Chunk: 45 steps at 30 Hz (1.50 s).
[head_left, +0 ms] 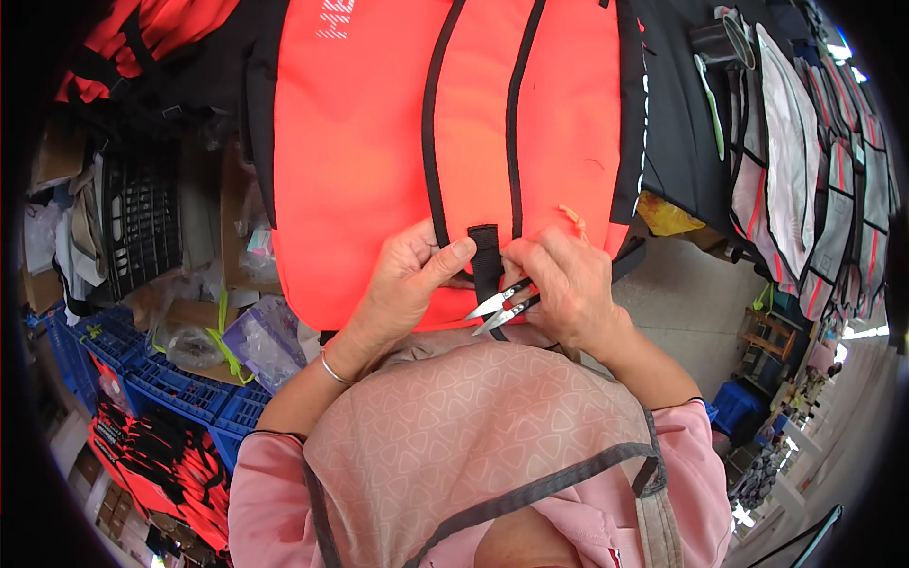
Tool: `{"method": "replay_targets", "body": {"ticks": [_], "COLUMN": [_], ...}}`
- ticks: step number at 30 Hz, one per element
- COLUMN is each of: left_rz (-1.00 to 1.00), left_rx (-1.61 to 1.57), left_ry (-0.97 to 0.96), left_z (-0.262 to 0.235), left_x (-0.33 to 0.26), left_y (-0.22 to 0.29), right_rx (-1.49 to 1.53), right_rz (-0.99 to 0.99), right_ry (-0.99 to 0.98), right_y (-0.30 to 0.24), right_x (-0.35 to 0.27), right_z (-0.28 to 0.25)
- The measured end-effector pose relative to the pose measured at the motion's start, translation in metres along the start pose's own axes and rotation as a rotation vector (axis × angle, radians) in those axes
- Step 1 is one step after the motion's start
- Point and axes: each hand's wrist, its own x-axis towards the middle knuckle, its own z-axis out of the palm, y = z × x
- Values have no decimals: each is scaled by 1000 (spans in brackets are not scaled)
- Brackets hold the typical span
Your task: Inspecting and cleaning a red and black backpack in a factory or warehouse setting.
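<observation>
A bright orange-red backpack point(365, 170) with black sides lies in front of me. Down its middle runs a padded orange shoulder strap point(473, 123) edged in black, and black webbing point(484, 256) shows at the strap's lower end. My left hand point(407, 284) is closed, thumb and fingers pinching the strap's left edge beside the webbing. In my right hand point(568, 289) is a pair of thread snips point(502, 305), blades parted and pointing left across the webbing. The right fingertips rest close to the webbing's right edge. A small orange cord-like piece point(573, 220) sticks up by the right knuckles.
Blue plastic crates point(180, 383), cardboard and clear plastic bags are at the left, above a pile of red-and-black pieces point(156, 464). Grey panels with red trim point(786, 161) hang at the right. Near them are a metal cup point(724, 43) and a pale green-white toothbrush-like tool point(710, 104).
</observation>
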Motion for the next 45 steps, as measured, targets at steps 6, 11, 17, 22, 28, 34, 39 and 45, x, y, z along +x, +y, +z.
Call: {"method": "replay_targets", "body": {"ticks": [6,11,17,22,28,34,39,45], "left_rz": [13,40,-1,-23,-57,-47,-43,-53], "left_rx": [114,159,180,193,175,124,95,160], "left_ry": [-14,-19,-17,-22,7,36,34,31], "left_z": [1,5,4,6,4,4,6,2], "left_x": [-2,-1,0,2,3,4,5,4], "left_y": [1,2,7,7,6,6,9,6], "right_rx": [578,617,636,609,563,312,228,167], "right_rz": [378,409,397,355,336,203,157,55], "right_ry": [-18,-35,-37,-42,7,52,72,45], "right_y": [4,7,6,11,9,15,7,13], "right_x": [-1,-2,2,1,8,6,3,9], "right_z": [0,-4,-8,-7,-12,-25,-9,-2]}}
